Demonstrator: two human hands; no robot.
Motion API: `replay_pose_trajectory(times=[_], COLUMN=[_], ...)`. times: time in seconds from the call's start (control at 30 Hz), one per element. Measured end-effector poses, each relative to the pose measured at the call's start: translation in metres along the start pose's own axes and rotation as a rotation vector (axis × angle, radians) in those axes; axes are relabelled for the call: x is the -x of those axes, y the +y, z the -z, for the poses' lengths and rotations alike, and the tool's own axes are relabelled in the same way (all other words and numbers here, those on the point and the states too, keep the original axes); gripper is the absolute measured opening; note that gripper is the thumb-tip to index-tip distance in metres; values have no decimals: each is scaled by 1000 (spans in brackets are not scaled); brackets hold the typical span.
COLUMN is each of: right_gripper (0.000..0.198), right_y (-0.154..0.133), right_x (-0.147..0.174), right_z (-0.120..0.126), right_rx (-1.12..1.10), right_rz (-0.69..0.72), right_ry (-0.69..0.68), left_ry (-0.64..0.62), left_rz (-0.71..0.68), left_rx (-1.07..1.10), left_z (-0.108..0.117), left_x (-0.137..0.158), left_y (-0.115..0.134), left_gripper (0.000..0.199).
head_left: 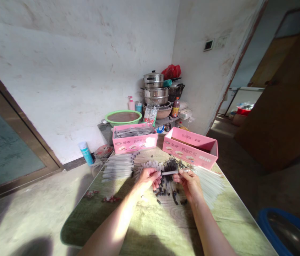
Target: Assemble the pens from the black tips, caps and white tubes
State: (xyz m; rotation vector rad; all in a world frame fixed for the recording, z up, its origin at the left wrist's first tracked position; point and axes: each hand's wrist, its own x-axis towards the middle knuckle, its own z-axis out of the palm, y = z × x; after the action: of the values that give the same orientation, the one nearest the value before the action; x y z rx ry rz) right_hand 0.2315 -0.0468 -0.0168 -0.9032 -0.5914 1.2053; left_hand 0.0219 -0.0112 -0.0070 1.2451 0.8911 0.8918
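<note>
Over the middle of the table, a slim pale pen barrel (169, 173) spans the gap between my hands. My left hand (148, 178) pinches its left end, where something dark shows at the fingertips. The other end is gripped by my right hand (189, 182). Below and between the hands lie loose small black caps (161, 192) and a heap of thin black-tipped pieces (170, 164). Rows of pale tubes with dark ends (118, 170) lie to the left. Clear tubes (208, 183) are fanned out right of my right hand. White pieces (152, 164) lie behind my left hand.
At the table's (155, 227) far edge stand a pink box (136, 144) filled with pale tubes and a second pink box (189, 151). Behind are a green basin (123, 117), stacked steel pots (155, 94) and a drink bottle (175, 107). A blue-rimmed tub (265, 217) stands lower right.
</note>
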Motion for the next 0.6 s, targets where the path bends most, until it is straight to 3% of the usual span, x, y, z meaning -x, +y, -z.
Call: replay_pose_trajectory(times=[0.6], right_gripper=[43], right_y=[-4], right_x=[4], right_z=[-5], right_rx=[17], right_rz=[-1], right_ry=[-6], left_ry=[10], left_rz=[-51], left_rx=[35], left_z=[2], left_x=[-9], left_y=[-9], left_gripper=[51])
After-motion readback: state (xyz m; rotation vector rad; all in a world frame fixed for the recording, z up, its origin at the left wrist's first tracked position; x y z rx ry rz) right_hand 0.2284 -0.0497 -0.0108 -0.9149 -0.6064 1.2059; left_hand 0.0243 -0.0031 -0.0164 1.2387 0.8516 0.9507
